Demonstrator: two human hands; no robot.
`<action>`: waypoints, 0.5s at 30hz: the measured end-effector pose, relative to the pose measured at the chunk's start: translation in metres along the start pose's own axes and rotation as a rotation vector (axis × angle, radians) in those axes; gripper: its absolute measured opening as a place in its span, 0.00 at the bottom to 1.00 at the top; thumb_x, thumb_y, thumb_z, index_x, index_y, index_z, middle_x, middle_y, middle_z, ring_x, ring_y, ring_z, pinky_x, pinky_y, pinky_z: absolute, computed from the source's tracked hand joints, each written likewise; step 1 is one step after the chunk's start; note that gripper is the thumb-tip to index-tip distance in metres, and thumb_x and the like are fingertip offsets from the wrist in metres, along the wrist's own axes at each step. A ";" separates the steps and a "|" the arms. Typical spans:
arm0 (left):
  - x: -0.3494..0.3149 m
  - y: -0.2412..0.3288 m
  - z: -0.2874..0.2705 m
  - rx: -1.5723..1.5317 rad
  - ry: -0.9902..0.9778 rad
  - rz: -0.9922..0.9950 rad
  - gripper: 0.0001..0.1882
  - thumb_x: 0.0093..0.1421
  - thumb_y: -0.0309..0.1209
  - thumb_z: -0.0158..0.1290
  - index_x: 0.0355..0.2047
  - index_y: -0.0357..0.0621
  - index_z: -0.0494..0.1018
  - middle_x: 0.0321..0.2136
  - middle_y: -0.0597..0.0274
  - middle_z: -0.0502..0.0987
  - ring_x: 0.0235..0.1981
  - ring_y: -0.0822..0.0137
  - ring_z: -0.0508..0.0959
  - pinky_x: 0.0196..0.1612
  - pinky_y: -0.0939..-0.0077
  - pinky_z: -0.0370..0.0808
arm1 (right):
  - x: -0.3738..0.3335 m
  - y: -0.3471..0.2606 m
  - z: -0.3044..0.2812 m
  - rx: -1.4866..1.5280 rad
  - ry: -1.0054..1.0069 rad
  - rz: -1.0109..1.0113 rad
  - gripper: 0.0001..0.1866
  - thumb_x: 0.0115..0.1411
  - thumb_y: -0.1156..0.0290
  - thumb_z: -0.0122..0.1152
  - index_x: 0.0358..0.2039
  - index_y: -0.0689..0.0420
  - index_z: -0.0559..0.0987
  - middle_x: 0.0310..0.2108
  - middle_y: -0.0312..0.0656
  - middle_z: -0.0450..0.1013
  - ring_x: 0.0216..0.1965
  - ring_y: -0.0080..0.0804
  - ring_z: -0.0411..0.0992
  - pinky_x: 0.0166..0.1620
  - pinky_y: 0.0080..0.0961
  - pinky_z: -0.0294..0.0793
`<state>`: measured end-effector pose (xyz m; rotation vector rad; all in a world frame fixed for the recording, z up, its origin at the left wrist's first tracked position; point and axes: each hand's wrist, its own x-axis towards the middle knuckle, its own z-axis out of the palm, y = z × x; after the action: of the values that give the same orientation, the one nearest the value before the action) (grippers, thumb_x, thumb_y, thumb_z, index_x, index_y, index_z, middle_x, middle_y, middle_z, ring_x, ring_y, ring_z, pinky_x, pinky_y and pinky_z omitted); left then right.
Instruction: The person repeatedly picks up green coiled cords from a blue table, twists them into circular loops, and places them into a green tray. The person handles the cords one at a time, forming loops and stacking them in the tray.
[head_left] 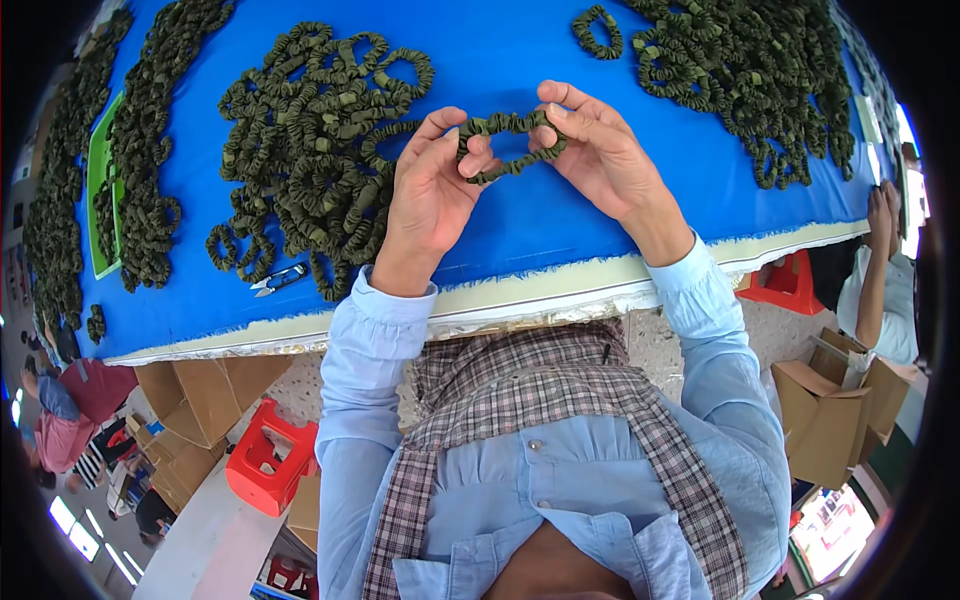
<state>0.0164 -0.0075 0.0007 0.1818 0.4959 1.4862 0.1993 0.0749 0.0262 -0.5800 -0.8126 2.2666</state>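
Observation:
A dark green gathered scrunchie (512,122) is stretched between my two hands, above the near part of the blue-covered table. My left hand (437,180) pinches its left side between thumb and fingers. On its right side, my right hand (605,150) grips it the same way. Blue cloth shows through the loop's middle. Just left of my left hand lies a large pile of matching scrunchies (310,150). Another heap of scrunchies (750,80) spreads over the far right, with a single scrunchie (598,33) lying apart beside it.
Small thread snips (279,280) lie near the table's front edge. A green tray (100,190) sits among more scrunchies at the left. Cardboard boxes (215,395) and a red stool (268,458) stand below the table. Another person's arm (875,270) reaches in at the right.

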 end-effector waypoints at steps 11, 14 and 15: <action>-0.001 0.013 -0.004 -0.061 -0.007 -0.014 0.09 0.61 0.27 0.47 0.42 0.44 0.67 0.20 0.66 0.68 0.20 0.76 0.63 0.32 0.77 0.62 | -0.003 0.002 -0.003 0.064 0.037 -0.036 0.11 0.60 0.75 0.57 0.44 0.58 0.71 0.26 0.33 0.69 0.29 0.21 0.67 0.41 0.20 0.65; 0.000 0.018 -0.010 -0.084 -0.033 0.024 0.09 0.59 0.23 0.47 0.41 0.44 0.67 0.22 0.64 0.70 0.20 0.75 0.64 0.34 0.74 0.64 | -0.002 -0.001 0.001 0.027 0.075 -0.056 0.09 0.61 0.74 0.57 0.42 0.56 0.71 0.23 0.32 0.67 0.26 0.19 0.63 0.41 0.21 0.62; 0.000 0.018 -0.009 -0.082 -0.023 0.024 0.09 0.59 0.24 0.47 0.41 0.44 0.67 0.22 0.64 0.70 0.20 0.74 0.64 0.34 0.74 0.64 | -0.002 -0.001 0.001 0.020 0.081 -0.060 0.09 0.61 0.74 0.57 0.42 0.56 0.71 0.23 0.32 0.67 0.26 0.19 0.63 0.41 0.21 0.62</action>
<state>-0.0041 -0.0079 0.0004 0.1402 0.4149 1.5238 0.2003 0.0739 0.0283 -0.6260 -0.7564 2.1795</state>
